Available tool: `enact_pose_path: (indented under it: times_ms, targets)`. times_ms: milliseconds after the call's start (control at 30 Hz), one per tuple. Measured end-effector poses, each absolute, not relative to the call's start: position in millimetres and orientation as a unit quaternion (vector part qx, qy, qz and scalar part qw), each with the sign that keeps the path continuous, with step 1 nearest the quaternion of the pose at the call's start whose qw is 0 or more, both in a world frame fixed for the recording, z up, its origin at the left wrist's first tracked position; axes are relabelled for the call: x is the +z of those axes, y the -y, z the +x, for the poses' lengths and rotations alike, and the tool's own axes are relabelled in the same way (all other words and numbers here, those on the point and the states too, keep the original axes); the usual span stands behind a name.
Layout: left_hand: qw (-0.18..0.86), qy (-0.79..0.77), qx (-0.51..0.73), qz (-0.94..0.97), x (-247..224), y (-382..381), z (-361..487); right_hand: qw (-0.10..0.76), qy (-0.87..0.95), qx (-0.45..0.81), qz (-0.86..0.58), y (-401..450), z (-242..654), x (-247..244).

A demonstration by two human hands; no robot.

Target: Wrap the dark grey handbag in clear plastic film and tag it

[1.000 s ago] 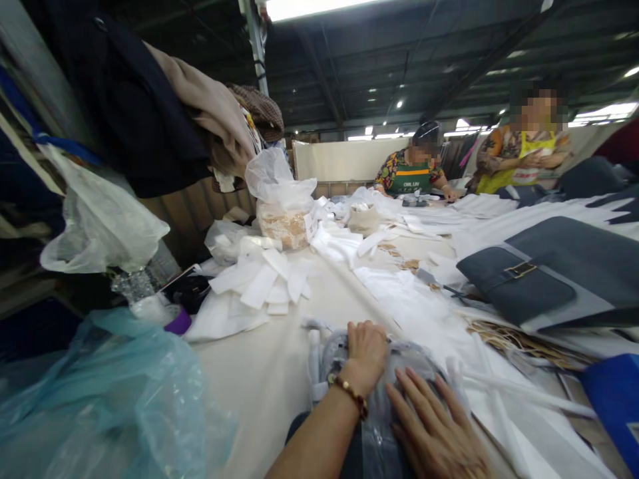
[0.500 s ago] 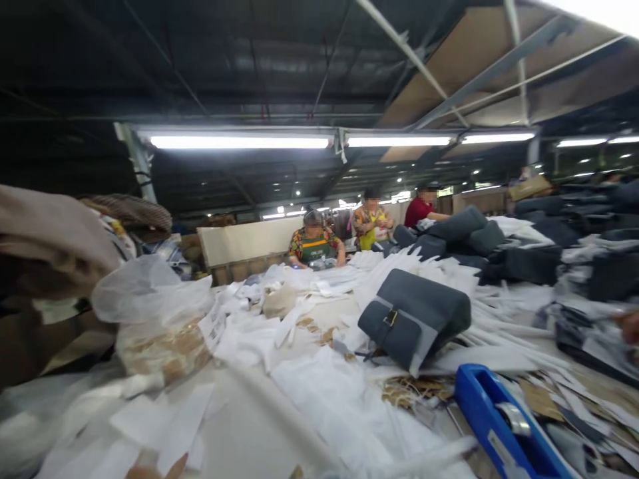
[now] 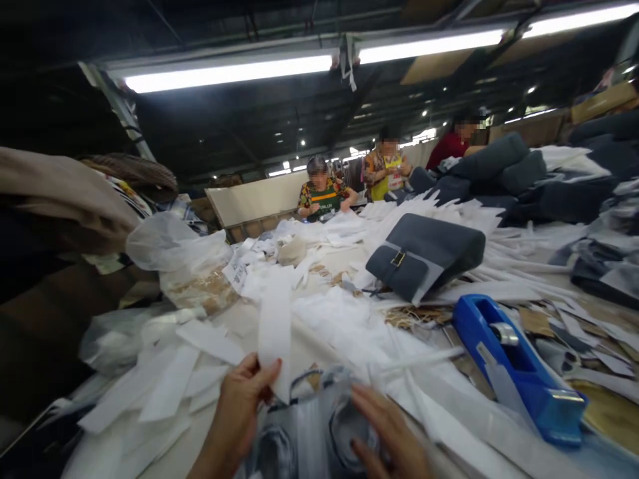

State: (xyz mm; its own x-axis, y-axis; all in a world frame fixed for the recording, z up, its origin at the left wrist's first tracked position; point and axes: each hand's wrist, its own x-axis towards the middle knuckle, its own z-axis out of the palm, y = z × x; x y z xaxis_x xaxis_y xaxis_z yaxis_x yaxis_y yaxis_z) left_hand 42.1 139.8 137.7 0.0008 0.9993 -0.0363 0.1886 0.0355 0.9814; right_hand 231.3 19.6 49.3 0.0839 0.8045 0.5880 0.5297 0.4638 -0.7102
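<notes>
My left hand (image 3: 244, 399) pinches the lower end of a long white strip (image 3: 275, 326) that stands up from its fingers. Below, at the bottom edge, lies a dark item under clear plastic (image 3: 309, 432) with round shapes in it. My right hand (image 3: 384, 426), slightly blurred, has its fingers spread over the right side of that item. A dark grey-blue bag (image 3: 424, 256) with a buckle rests on white material beyond my hands. To the right stands a blue tape dispenser (image 3: 519, 372).
Loose white strips (image 3: 170, 382) cover the near left. A clear plastic bag (image 3: 200, 286) lies beyond them, beside draped brown cloth (image 3: 64, 199). Dark bags (image 3: 499, 159) are piled at the back right. Three people work across the table.
Both my hands have come into view at the bottom, the left with a white strip, along with the plastic-covered item. The view has tilted down, and the scene sits higher in it.
</notes>
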Motion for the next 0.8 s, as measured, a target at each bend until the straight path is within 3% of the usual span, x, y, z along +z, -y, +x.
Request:
enact_pose_path:
  times_ms: [100, 167, 233, 300, 367, 433, 500, 600, 800]
  targets:
    - [0.610, -0.467, 0.316, 0.556, 131.4, -75.8, 74.1, 0.655, 0.441, 0.399, -0.467, -15.1, 244.7, 72.4]
    - [0.699, -0.414, 0.217, 0.541, 130.4, -46.5, 88.8, 0.688, 0.315, 0.503, -0.418, -12.4, 254.4, 92.6]
    - [0.724, -0.367, 0.113, 0.573, 133.2, -36.0, 97.4, 0.694, 0.253, 0.542, -0.400, -8.4, 268.1, 107.2]
    - [0.634, -0.336, 0.039, 0.696, 139.4, -41.8, 101.7, 0.733, 0.227, 0.480, -0.425, 0.3, 286.9, 113.1]
    - [0.463, -0.294, -0.022, 0.836, 146.8, -54.6, 105.4, 0.761, 0.216, 0.379, -0.480, 14.2, 307.9, 111.3]
    - [0.318, -0.222, -0.104, 0.916, 150.8, -64.1, 112.4, 0.751, 0.219, 0.334, -0.526, 30.5, 326.0, 104.1]
    - [0.238, -0.121, -0.195, 0.944, 147.6, -65.6, 124.0, 0.717, 0.246, 0.347, -0.552, 45.3, 336.9, 93.2]
    - [0.175, -0.020, -0.250, 0.952, 131.7, -57.9, 145.3, 0.655, 0.316, 0.359, -0.585, 60.6, 338.9, 73.7]
    - [0.156, -0.018, -0.302, 0.940, 108.9, -57.1, 173.0, 0.570, 0.387, 0.350, -0.635, 73.4, 330.8, 53.9]
